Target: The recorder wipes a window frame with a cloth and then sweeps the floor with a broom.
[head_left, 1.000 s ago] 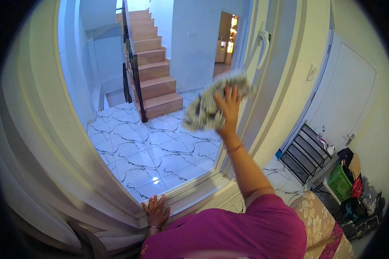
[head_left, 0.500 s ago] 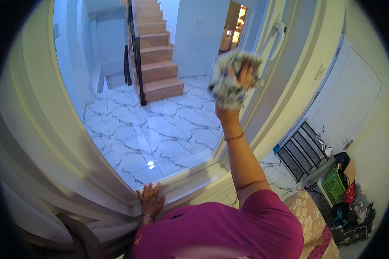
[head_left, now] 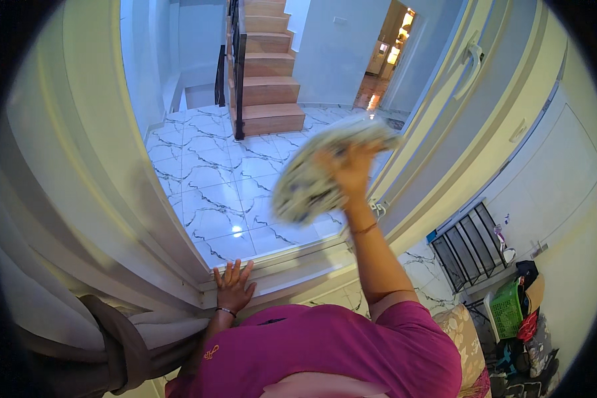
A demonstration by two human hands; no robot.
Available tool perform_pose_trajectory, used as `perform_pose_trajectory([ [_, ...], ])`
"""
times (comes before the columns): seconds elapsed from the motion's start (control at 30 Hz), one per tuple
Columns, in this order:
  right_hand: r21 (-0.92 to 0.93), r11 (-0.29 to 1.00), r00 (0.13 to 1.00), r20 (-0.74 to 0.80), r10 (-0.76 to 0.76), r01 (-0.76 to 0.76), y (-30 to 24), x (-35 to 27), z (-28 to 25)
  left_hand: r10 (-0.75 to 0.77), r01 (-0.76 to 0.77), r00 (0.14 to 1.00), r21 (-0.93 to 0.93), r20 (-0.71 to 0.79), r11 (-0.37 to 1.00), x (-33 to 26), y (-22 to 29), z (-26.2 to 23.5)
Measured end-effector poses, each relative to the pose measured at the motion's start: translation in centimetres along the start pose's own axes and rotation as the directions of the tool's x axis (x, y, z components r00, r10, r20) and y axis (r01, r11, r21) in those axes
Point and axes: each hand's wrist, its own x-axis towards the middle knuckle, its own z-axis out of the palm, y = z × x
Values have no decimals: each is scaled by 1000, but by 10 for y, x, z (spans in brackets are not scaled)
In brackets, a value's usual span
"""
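Note:
My right hand [head_left: 355, 169] is raised in front of the window, its fingers pressed onto a crumpled whitish cloth [head_left: 305, 182] with dark patterning. Motion blurs the cloth, and I cannot tell whether it touches a pane. Low on the left, my left hand [head_left: 233, 285] rests on the window's sill [head_left: 288, 268], fingers spread and holding nothing. A pale window frame [head_left: 169, 219] surrounds the view, with a white handle [head_left: 471, 71] at its upper right.
Beyond the window are a marble-patterned floor [head_left: 212, 192] and wooden stairs [head_left: 268, 93] with a black railing [head_left: 239, 79]. Grey curtains [head_left: 53, 265] hang at left. At right stand a white door [head_left: 544, 172], a black metal rack [head_left: 471, 247] and a green basket [head_left: 507, 310].
My right hand has swept the cloth down and slightly left from higher beside the handle. The view has shifted a little, while my left hand stays on the sill.

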Motion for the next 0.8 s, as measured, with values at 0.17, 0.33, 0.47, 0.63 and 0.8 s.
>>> perform_pose_trajectory([
  [0.17, -210, 954, 966, -191, 176, -216, 27, 16, -12, -57, 61, 994, -37, 96, 997, -4, 0, 2],
  [0.33, 70, 995, 920, 380, -98, 77, -62, -50, 17, -88, 86, 913, 23, 397, 996, 14, 1, -11],
  [0.47, 190, 951, 751, 583, -308, 243, -51, -75, 27, 50, -52, 998, -62, -42, 997, -3, -12, 18],
  [0.63, -143, 989, 999, 3, 36, -35, 21, -15, -6, 28, -28, 1000, 17, 1, 999, 0, -2, 0],
  [0.8, 61, 947, 948, -34, 316, -314, -10, -47, 18, -2, 2, 997, 1, 74, 1000, -4, -4, 3],
])
